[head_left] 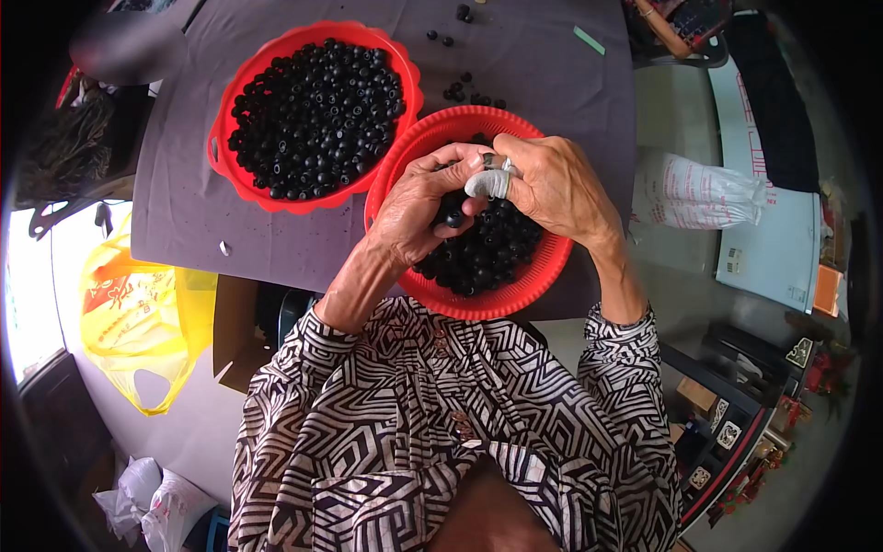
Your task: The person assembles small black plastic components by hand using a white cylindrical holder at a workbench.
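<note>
Over a round red basin [388, 175] with a ribbed rim, my left hand [409, 207] and my right hand [561, 189] meet at the fingertips. Both are closed in a pinch around a small dark part, mostly hidden by the fingers. A white cover wraps my right thumb [487, 184]. Cupped in the lower fingers of my left hand is a small black round part [454, 219]. Below lies a heap of similar black parts [483, 253]. To the left, a scalloped red basin [221, 161] holds many more black parts [317, 115], some showing ring-shaped openings.
Loose black parts [464, 92] and a pale green strip [589, 40] lie on the grey-covered table [515, 55]. A yellow plastic bag [138, 313] hangs at the left beside a cardboard box [236, 322]. White packages [708, 190] lie right; another person's arm [664, 29] shows at upper right.
</note>
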Demonstrator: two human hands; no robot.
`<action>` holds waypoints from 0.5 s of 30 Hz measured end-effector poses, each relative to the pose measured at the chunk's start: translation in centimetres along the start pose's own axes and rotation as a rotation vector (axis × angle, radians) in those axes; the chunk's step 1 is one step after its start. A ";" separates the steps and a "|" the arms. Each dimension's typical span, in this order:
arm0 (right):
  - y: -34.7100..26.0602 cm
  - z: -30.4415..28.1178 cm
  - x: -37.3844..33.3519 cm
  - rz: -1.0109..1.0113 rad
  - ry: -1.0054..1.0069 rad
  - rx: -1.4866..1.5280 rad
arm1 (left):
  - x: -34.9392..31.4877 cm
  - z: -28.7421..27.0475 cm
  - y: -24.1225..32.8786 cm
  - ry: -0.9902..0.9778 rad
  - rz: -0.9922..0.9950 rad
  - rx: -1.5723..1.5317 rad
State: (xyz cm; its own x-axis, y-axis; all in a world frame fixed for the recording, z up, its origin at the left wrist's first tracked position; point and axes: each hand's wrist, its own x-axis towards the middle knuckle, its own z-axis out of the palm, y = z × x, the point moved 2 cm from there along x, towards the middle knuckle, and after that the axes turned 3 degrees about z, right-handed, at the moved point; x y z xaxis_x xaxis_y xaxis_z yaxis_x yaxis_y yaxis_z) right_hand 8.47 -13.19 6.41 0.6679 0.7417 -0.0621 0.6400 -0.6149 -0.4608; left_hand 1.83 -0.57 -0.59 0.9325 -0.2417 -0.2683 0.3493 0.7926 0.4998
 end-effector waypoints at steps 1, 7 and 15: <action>0.0 -0.1 0.0 -0.010 0.006 0.024 | -0.1 0.1 0.0 0.004 -0.004 -0.018; 0.9 -0.1 0.3 -0.042 0.092 0.134 | 0.0 0.0 0.0 0.000 -0.028 -0.064; 0.3 0.1 0.4 -0.038 0.005 0.043 | 0.0 -0.1 -0.1 -0.016 -0.003 -0.032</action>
State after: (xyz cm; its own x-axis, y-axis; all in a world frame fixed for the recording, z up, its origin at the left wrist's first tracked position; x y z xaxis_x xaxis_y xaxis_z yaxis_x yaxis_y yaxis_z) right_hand 8.90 -13.10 6.16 0.6451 0.7631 -0.0398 0.6479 -0.5739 -0.5008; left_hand 1.81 -0.59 -0.74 0.9331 -0.2529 -0.2559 0.3489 0.8093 0.4725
